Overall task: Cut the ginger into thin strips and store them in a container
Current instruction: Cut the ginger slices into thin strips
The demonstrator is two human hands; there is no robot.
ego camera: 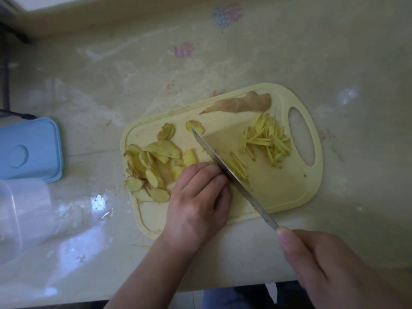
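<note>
We found the counter (89, 90) carrying a yellow cutting board (278, 192), with a clear container (24, 210) and its blue lid (29, 150) well apart at the left, the container showing no ginger. The left hand (198, 201) pressed down on slices beside the knife (225, 168), which the right hand (334, 266) gripped. An uncut ginger piece (243, 103) lay at the far edge. Many slices (151, 168) awaited cutting; one pile of strips (267, 137) was finished. We judged the work under half done.
</note>
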